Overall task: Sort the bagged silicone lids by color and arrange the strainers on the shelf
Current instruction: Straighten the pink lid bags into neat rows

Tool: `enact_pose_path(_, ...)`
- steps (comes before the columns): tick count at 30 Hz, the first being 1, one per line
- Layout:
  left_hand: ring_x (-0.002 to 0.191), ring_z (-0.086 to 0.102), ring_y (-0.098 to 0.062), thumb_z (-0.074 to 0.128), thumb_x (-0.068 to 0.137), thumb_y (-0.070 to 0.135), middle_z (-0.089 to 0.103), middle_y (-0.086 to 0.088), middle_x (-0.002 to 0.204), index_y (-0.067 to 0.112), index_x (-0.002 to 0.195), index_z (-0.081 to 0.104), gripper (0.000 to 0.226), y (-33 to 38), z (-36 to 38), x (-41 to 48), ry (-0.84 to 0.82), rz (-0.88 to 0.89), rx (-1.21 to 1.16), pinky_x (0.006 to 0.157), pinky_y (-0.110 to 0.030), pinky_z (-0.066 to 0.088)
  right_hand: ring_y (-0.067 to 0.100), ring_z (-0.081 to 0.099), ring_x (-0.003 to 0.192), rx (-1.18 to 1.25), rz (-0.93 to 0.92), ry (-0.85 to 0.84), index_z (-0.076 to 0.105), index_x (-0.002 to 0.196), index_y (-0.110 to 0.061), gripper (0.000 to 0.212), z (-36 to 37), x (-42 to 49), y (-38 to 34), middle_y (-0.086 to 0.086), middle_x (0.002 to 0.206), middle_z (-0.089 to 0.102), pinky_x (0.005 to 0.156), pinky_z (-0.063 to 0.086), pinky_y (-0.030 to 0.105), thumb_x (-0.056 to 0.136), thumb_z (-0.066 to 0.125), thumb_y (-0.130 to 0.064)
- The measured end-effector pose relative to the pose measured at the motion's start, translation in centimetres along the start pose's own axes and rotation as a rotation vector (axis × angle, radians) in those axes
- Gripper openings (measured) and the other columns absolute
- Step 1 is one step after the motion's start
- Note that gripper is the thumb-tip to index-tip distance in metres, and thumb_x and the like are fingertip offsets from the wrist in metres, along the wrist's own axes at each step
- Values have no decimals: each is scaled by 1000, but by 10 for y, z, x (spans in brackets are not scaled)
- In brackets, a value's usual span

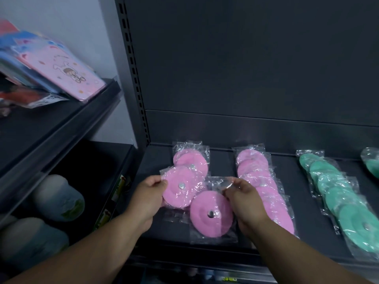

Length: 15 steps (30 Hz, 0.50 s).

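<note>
On the dark shelf (225, 154) lie bagged silicone lids. My left hand (147, 193) pinches the edge of a bagged pink lid (180, 187) at the left pile. My right hand (244, 199) pinches the clear top of another bagged pink lid (211, 214), which hangs below its fingers near the shelf front. Two more pink lids (190, 160) lie behind the left pile. A row of overlapping pink lids (264, 187) runs just right of my right hand. Further right runs a row of green lids (338, 193).
Another green bagged lid (371, 162) shows at the right edge. A neighbouring shelf on the left holds pink and blue packaged items (61, 68) above, and pale rounded bottles (59, 197) below. A slotted upright post (135, 78) divides the two units.
</note>
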State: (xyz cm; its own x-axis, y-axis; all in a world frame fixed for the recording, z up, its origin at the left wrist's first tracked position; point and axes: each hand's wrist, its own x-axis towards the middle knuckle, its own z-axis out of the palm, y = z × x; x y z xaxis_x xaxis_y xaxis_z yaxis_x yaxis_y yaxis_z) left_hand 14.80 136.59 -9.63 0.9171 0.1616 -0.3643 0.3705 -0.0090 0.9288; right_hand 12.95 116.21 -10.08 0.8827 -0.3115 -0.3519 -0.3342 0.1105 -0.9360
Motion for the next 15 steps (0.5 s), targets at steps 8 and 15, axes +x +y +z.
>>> enact_pose_path(8,94,62,-23,47,85,-15,61,-8,109,33,127,48,64,3,0,-7,-113,7,-64,73,-34,56,26,62,67,-8,39,26,64,94,-11,23,-1,0,2,14,81,69,63,50,35,87,50,5)
enact_pose_path(15,66,60,-13,45,89,-11,63,-10,101,24,122,54,50,5,2,-10,-118,10,-125,63,-29,58,23,58,63,-12,97,-54,64,86,-9,18,1,-5,1,10,70,66,57,46,29,88,50,2)
